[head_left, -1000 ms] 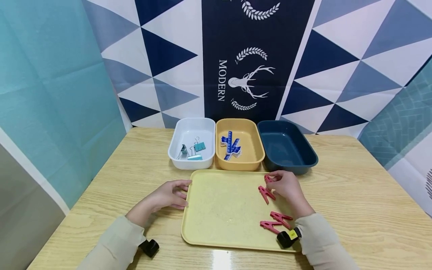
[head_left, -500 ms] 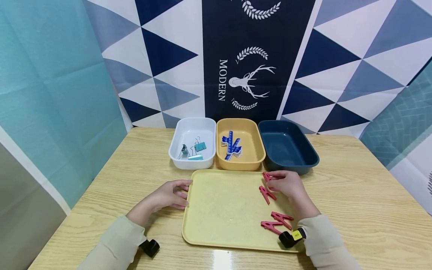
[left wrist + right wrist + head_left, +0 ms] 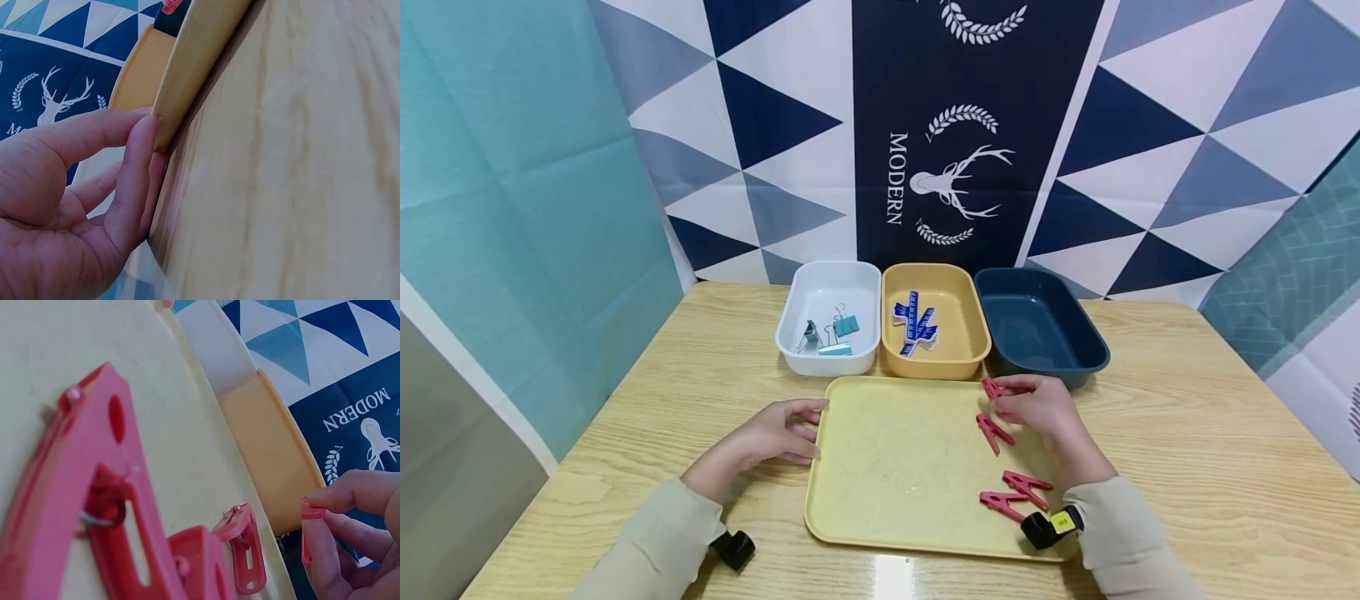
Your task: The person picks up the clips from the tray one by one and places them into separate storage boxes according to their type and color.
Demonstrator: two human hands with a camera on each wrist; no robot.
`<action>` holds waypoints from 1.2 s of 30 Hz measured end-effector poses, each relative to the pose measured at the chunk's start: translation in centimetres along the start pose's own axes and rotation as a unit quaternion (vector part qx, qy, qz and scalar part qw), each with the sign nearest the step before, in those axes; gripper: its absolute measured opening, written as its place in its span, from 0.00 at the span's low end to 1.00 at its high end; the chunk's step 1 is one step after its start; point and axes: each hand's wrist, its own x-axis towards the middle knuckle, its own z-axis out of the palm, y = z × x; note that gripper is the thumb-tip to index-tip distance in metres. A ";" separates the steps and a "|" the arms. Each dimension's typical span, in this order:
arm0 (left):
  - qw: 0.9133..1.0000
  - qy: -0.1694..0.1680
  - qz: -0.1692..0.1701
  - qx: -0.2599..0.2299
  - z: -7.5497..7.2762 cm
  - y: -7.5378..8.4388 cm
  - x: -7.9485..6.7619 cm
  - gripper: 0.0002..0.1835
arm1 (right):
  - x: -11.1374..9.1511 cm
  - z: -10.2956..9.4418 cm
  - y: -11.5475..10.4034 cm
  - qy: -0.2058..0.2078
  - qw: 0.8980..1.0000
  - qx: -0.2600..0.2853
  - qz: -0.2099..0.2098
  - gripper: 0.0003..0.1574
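My right hand [image 3: 1041, 407] pinches a red clothespin [image 3: 991, 388] between thumb and fingertips, over the far right edge of the yellow tray [image 3: 887, 467]. In the right wrist view the held clothespin [image 3: 306, 547] overlaps the yellow bin's side. Three more red clothespins lie on the tray: one clothespin [image 3: 994, 433] just below the hand, and a close pair, with a clothespin [image 3: 1028, 487] beside another clothespin [image 3: 1000, 502], near the right wrist. My left hand [image 3: 775, 432] has relaxed fingers, whose tips touch the tray's left rim [image 3: 187, 69].
Behind the tray stand three bins side by side: a white bin [image 3: 827, 365] with teal binder clips [image 3: 846, 325], a yellow bin [image 3: 934, 367] with blue clips [image 3: 913, 317], and a dark blue bin [image 3: 1037, 321]. A patterned cloth [image 3: 790, 142] hangs behind the wooden table [image 3: 1187, 417].
My right hand has risen slightly with the clothespin, toward the bins. The left hand stays at the tray's rim.
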 end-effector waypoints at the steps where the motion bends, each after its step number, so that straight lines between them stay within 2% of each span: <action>1: 1.000 -0.001 0.001 0.001 0.0 0.0 0.0 0.38 | 0.0 0.0 -0.1 0.000 1.000 0.002 -0.001 0.23; 5: 1.000 -0.003 0.001 -0.002 0.0 0.0 0.0 0.38 | -0.1 -0.1 -0.3 0.003 1.000 0.014 -0.010 0.24; 13: 1.000 0.001 -0.005 -0.003 0.0 -0.3 0.2 0.38 | -0.2 -0.7 -0.7 0.019 0.997 0.072 -0.033 0.28; 21: 1.000 0.010 -0.008 0.000 0.0 -0.4 0.4 0.38 | -0.2 -1.3 -1.3 0.033 0.996 0.079 -0.041 0.29; 29: 1.000 0.001 -0.001 0.000 -0.1 -0.4 0.3 0.39 | -0.1 -1.9 -2.2 0.063 0.996 0.050 -0.045 0.29; 36: 1.000 0.006 -0.005 0.001 -0.1 -0.3 0.3 0.39 | 0.3 -2.6 -2.2 0.071 0.995 0.049 -0.055 0.29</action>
